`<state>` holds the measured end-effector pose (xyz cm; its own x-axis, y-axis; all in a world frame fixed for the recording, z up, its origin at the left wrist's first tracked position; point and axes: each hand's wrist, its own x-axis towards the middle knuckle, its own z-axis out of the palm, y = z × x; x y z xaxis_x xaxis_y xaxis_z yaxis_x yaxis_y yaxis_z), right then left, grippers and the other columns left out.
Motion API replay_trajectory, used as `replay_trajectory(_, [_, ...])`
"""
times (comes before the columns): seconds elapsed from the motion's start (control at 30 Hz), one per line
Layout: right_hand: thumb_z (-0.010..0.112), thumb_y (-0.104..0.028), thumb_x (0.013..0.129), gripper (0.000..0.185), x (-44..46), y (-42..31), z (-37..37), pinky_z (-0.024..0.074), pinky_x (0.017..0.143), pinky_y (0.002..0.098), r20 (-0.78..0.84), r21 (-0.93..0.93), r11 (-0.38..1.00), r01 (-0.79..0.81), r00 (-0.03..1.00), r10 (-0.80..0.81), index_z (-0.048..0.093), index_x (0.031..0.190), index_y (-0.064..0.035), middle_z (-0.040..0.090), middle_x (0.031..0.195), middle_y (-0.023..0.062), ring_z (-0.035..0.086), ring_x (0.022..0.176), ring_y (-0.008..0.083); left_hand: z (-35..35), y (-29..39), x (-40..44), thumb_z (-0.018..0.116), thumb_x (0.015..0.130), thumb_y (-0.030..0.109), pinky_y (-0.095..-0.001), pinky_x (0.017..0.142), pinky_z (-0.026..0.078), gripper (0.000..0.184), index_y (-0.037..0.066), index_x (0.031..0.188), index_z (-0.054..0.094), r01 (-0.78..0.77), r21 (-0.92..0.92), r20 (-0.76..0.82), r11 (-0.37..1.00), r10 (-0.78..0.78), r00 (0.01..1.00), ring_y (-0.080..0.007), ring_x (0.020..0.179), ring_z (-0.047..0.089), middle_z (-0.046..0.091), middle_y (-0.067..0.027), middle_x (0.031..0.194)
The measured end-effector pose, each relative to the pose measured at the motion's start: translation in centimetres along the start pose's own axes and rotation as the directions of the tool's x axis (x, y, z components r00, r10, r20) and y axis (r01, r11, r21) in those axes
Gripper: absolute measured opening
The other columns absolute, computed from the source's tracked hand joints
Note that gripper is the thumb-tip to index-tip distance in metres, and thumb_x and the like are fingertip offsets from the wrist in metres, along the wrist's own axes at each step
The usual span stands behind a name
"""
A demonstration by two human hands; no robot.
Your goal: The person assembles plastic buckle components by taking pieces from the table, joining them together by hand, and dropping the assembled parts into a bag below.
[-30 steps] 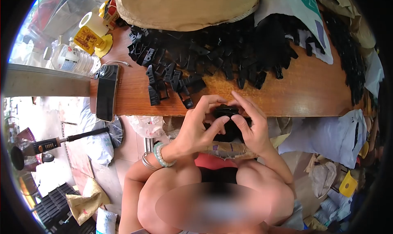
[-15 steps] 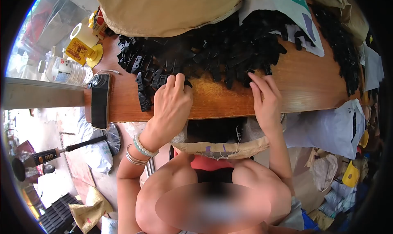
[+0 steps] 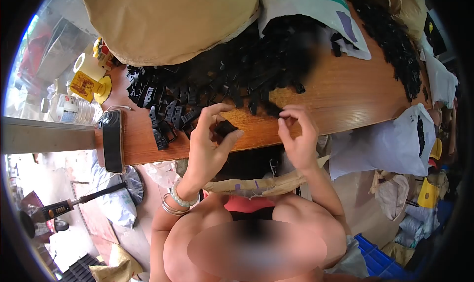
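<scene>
My left hand [image 3: 210,144] holds a small black plastic part [image 3: 225,128] between thumb and fingers, above the table's front edge. To its right, my right hand [image 3: 299,136] pinches another black piece [image 3: 271,109], which is blurred. Behind both hands a large heap of black plastic parts [image 3: 197,82] spreads over the wooden table [image 3: 340,94]. A few loose black parts [image 3: 160,129] lie left of my left hand. An open bag mouth [image 3: 252,187] hangs below the table edge, between my forearms.
A phone [image 3: 113,141] lies at the table's left end, near a plastic bottle [image 3: 74,108] and a yellow holder [image 3: 86,86]. A large tan sack [image 3: 173,20] stands at the back. More black parts [image 3: 390,45] lie far right, above a white bag [image 3: 385,144].
Both hands were together at the table edge, then reached apart to the heap. Now they are drawn back somewhat, each with a black part. The view has shifted to the right.
</scene>
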<state>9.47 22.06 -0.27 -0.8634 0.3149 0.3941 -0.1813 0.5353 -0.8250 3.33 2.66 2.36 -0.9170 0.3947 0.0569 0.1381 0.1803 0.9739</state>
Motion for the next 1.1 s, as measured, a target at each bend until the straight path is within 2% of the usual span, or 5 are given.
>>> replay_trajectory(0.17, [0.068,0.002,0.078,0.015,-1.2,-1.7,1.0,0.0481,0.071,0.0286,0.055,0.254,0.967,0.0,0.998,-0.014,0.063,0.091,-0.0011,0.065,0.094,0.0108,0.061,0.083,0.022,0.6,-0.4,-0.4,0.061,0.088,-0.003,-0.0292,0.068,0.059,0.036,-0.009,0.12,0.046,0.276,-0.424,0.248,0.863,-0.182,0.951,-0.0208,0.08,0.068,0.063,-0.0132,0.092])
replay_trajectory(0.43, [0.069,0.004,0.076,0.02,-0.8,-1.7,0.9,0.0499,0.073,0.0315,0.099,0.204,0.967,0.155,0.979,-0.178,0.067,0.095,-0.0019,0.067,0.094,0.011,0.061,0.086,0.0247,0.1,0.3,-0.5,0.059,0.092,0.003,-0.0269,0.061,0.058,0.036,-0.012,0.121,0.047,0.408,-0.332,0.351,0.851,-0.29,0.89,-0.0186,0.072,0.068,0.063,-0.0137,0.084])
replay_trajectory(0.6, [0.067,0.004,0.078,0.02,-0.5,-1.7,1.0,0.0501,0.072,0.0315,0.2,0.131,0.948,0.289,0.929,-0.311,0.067,0.096,-0.002,0.066,0.098,0.0111,0.06,0.089,0.0236,0.2,-0.4,-1.2,0.059,0.093,0.006,-0.0252,0.06,0.054,0.033,-0.007,0.121,0.049,0.217,-0.215,0.291,0.952,-0.149,0.945,-0.0144,0.067,0.067,0.065,-0.0112,0.081])
replay_trajectory(0.73, [0.063,0.004,0.08,0.022,-1.3,-2.5,1.5,0.0467,0.078,0.0291,0.157,0.377,0.922,-0.091,0.987,0.033,0.065,0.101,0.0001,0.061,0.108,0.0111,0.059,0.091,0.0202,0.3,0.1,-1.6,0.065,0.083,0.0,-0.028,0.054,0.051,0.038,0.0,0.119,0.051,-0.324,0.081,0.223,0.943,0.299,0.928,-0.0193,0.057,0.063,0.066,-0.0118,0.085])
replay_trajectory(1.1, [0.069,-0.001,0.08,0.021,-0.1,-1.6,-0.7,0.0462,0.068,0.0302,0.542,0.245,0.966,-0.078,0.837,-0.07,0.068,0.101,-0.0021,0.063,0.084,0.0079,0.06,0.076,0.0209,-3.9,0.4,-3.1,0.075,0.079,0.017,-0.0339,0.046,0.045,0.028,0.003,0.098,0.06,-0.196,0.343,0.197,0.919,0.134,0.971,-0.0266,0.051,0.06,0.058,-0.0079,0.06])
